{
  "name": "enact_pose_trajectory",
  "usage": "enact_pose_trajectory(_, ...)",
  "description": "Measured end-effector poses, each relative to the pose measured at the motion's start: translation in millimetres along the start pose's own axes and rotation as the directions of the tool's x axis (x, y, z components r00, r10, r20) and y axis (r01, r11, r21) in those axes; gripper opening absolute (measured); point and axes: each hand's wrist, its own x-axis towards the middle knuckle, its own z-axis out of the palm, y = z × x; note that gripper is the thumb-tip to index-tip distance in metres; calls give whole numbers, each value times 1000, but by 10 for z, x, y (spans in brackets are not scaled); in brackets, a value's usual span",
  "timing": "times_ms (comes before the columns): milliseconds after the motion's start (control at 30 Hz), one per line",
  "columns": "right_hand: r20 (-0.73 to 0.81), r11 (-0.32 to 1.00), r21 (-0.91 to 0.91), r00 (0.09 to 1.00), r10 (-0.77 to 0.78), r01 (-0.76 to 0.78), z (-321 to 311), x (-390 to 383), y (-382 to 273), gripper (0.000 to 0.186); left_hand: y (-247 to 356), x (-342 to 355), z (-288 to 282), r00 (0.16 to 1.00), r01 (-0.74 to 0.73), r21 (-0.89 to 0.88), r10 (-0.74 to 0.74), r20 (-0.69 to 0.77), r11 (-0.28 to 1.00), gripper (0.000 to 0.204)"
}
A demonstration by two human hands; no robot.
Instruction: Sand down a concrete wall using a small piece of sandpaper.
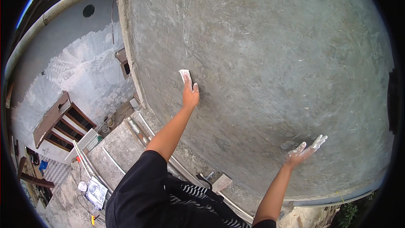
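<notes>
I observed the left hand (190,95) raised against a broad grey rendered cement wall (270,59), its fingers closed on a small pale folded piece of abrasive paper or pad (184,75). The pad sat at the fingertips, above the palm, and lay flat on the wall. I judged that the grip kept the pad's face square to the surface so it could be rubbed across the render. I could not tell the pad's exact material.

The right hand (303,151) was released, fingers spread and straight, holding nothing. It rested on or just off the wall, lower than the left hand and well apart from it to the right. I judged this placement to be a brace that steadied the body while the other arm reached high. Its fingers carried a white dusty coating, consistent with contact with the wall's powdery surface.

Below both hands ran a narrow concrete ledge (185,160) with pale metal pipes (139,128) along it. A small wooden block (221,183) lay on that ledge, below and between the two hands. Far below and left of the left hand I noted a neighbouring wall with patchy white plaster (84,71) and a brown window awning (50,118).
</notes>
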Motion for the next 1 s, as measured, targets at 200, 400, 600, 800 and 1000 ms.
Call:
enact_pose_trajectory(200,-274,919,-374,961,18,-124,674,-42,-109,70,-593,370,-181,997,76,-51,-78,-28,996,72)
enact_pose_trajectory(400,-240,895,-427,970,24,-128,671,-100,-46,71,-760,318,-187,948,308,-263,-319,1,914,71)
enact_pose_trajectory(600,-237,902,-424,971,-26,-79,685,-112,0,72,-358,-394,143,896,419,-236,-358,263,877,70)
enact_pose_trajectory(800,-239,892,-442,971,-19,-91,666,-135,96,70,-944,209,-17,910,386,-408,-414,23,827,71)
enact_pose_trajectory(1000,-253,882,-469,964,-79,-51,678,-72,21,72,-753,-355,140,939,339,-438,-327,105,833,72)
